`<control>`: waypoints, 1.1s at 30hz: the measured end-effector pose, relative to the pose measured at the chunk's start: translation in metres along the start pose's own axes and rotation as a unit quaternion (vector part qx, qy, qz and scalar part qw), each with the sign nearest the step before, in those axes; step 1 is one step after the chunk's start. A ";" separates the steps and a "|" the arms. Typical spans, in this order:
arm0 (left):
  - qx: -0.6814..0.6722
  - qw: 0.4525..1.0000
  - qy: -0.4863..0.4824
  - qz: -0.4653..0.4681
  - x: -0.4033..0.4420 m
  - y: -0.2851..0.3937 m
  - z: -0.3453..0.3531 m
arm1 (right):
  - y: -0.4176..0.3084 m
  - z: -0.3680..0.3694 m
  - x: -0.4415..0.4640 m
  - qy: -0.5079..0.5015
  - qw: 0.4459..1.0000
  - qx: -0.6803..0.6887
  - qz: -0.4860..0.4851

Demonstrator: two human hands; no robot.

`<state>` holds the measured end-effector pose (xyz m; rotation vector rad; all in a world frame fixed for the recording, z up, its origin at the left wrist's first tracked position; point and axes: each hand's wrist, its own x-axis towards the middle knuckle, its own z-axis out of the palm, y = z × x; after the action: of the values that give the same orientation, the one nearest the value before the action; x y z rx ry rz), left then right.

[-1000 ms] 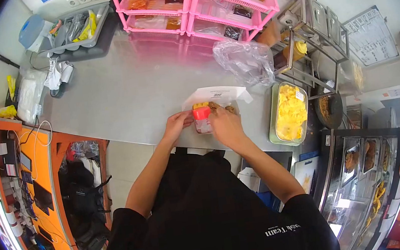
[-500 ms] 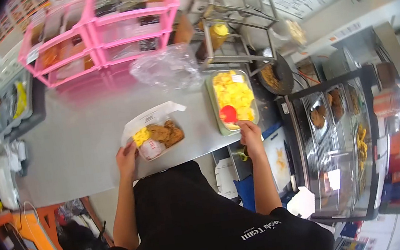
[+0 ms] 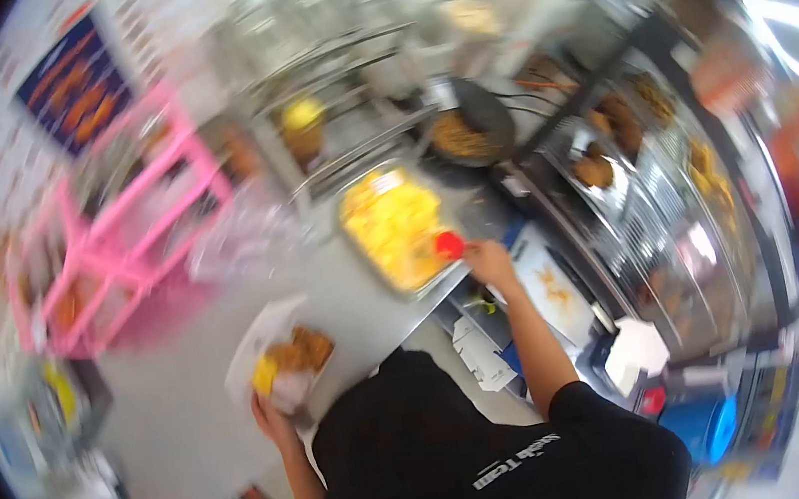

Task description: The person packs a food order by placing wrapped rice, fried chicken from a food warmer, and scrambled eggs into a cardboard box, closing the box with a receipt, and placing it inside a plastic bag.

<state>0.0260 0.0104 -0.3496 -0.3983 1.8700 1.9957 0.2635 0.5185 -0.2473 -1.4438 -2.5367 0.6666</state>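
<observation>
My right hand [image 3: 490, 264] is closed around the handle of a red scoop [image 3: 449, 245]. The scoop is at the near right edge of a rectangular tub [image 3: 412, 293] of yellow chunky food [image 3: 387, 219]. At the near side of a white cardboard takeaway box [image 3: 264, 330], my left hand [image 3: 275, 419] grips its edge, partly blurred. Inside the box are brown fried pieces [image 3: 309, 346], some yellow food [image 3: 264, 374] and a pale round packet [image 3: 290, 389]. The box lid stands raised on the far side.
Pink drawer racks [image 3: 129, 229] and a crumpled clear plastic bag [image 3: 247, 237] are on the steel counter [image 3: 178, 410]. Behind the tub stands a metal rack [image 3: 347, 160]. To the right are a black pan [image 3: 474, 124], a cutting board [image 3: 554, 292] and a glass food display [image 3: 654, 186].
The view has turned and blurred, with the scene shifting left. The red scoop has moved toward the tub's right edge. My left hand stays at the box.
</observation>
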 end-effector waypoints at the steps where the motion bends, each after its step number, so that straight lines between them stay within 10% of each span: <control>1: 0.040 0.999 0.001 0.032 -0.009 0.008 0.011 | -0.024 -0.017 -0.009 0.020 0.998 -0.041 0.041; 13: 0.543 0.737 0.191 0.354 0.054 -0.044 0.051 | -0.042 0.024 0.047 -0.117 0.987 -0.090 -0.070; 15: 0.542 0.713 0.164 0.413 0.044 -0.029 0.099 | -0.029 0.006 0.026 0.184 0.959 -0.129 -0.172; 19: 0.554 0.698 0.109 0.441 0.028 -0.013 0.163 | -0.017 -0.131 0.002 0.387 0.916 0.071 -0.079; 23: 0.566 0.694 0.062 0.441 0.021 -0.003 0.205 | 0.063 -0.346 -0.034 0.718 0.691 -0.073 0.037; 28: 0.579 0.694 0.044 0.426 0.021 0.005 0.234 | 0.170 -0.520 -0.073 0.807 0.473 -0.250 0.251; 33: 0.593 0.703 0.062 0.388 0.019 0.013 0.230 | 0.182 -0.550 -0.073 0.777 0.528 -0.199 0.279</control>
<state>0.0150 0.2407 -0.3291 0.7595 3.2060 0.5668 0.6303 0.7039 0.1676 -1.6114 -0.7116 -0.9601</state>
